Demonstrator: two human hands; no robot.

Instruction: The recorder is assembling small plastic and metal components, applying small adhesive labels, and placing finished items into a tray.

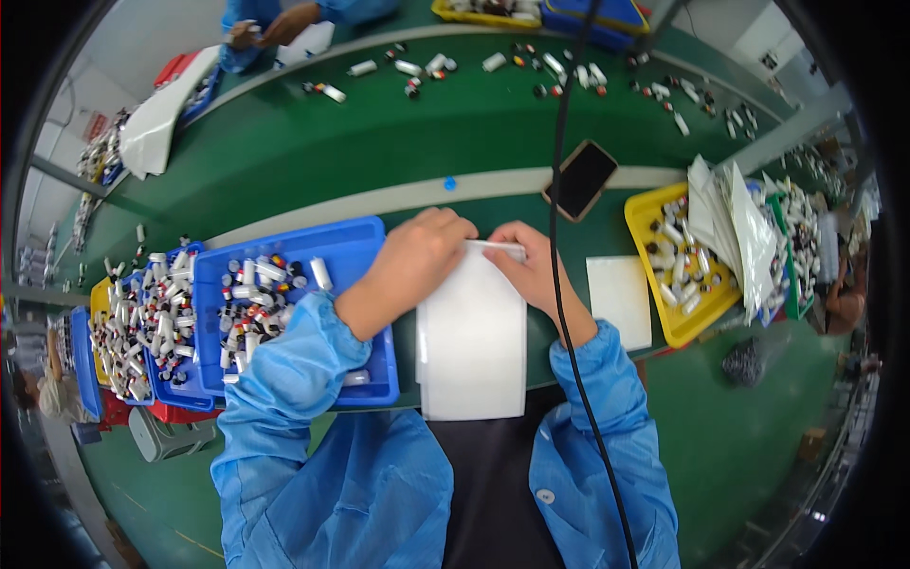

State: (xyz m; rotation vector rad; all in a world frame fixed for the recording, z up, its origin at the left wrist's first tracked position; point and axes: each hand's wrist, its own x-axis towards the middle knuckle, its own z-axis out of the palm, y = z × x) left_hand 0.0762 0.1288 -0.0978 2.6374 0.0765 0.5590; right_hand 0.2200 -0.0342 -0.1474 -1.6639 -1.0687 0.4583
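Observation:
A flat white sheet or bag [472, 337] lies in front of me, its near end hanging past the table's front edge. Whether it is paper or plastic, and whether it is one layer or several, I cannot tell. At its far end, a narrow folded or rolled edge shows between my two hands. My left hand [417, 254] is closed on the left part of this edge, fingers curled and partly hidden. Thumb and fingers of my right hand [529, 266] pinch the edge's right end. Blue sleeves cover both forearms.
Left of me, a blue tray [391, 370] holds many small white bottles; fuller trays stand beyond. At right are a white sheet [621, 299], a yellow tray [633, 251] and white bags [749, 237]. A phone [581, 180] lies ahead. A dark cable [559, 123] crosses the view. Another person's hands [284, 27] show far left.

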